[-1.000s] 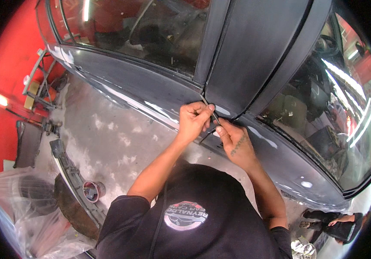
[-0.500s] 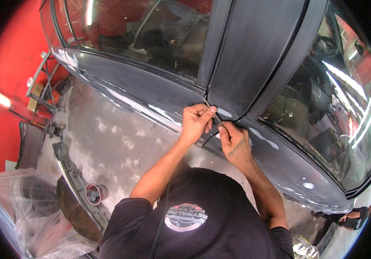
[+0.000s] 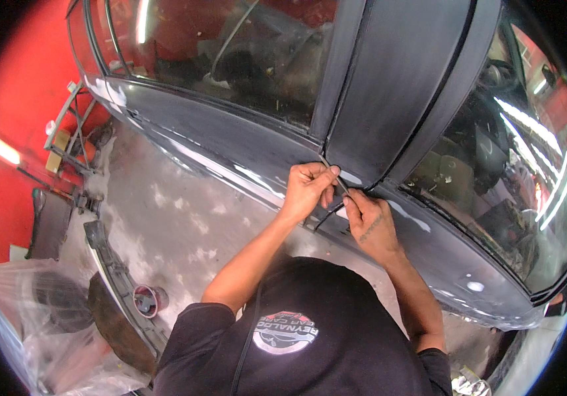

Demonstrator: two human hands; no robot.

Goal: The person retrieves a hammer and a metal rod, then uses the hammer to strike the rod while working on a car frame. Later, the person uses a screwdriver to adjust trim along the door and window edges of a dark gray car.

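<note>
A thin, dark, straight strip (image 3: 343, 186) slants between my two hands, its upper end close to the lower corner of the car's window frame. My left hand (image 3: 310, 191) pinches it near that upper end with thumb and fingers. Just below and to the right, my right hand (image 3: 374, 228) has its thumb and index finger closed on the lower part. Whether the strip is a tool or a piece of trim I cannot tell. Behind it is the dark grey door pillar (image 3: 389, 86). A dark door gap (image 3: 326, 218) runs down between the hands.
The car's grey lower door panel (image 3: 211, 129), with whitish patches, stretches left. A long curved part (image 3: 108, 257) lies on the floor beside a small bucket (image 3: 148, 300). Plastic sheeting (image 3: 45, 336) is at lower left, and a metal stand (image 3: 69, 132) stands by the red wall (image 3: 19, 86).
The car and both hands now appear slightly farther right and lower in the picture. Both hands keep their pinch on the strip. The other person at the right edge has mostly dropped out of sight.
</note>
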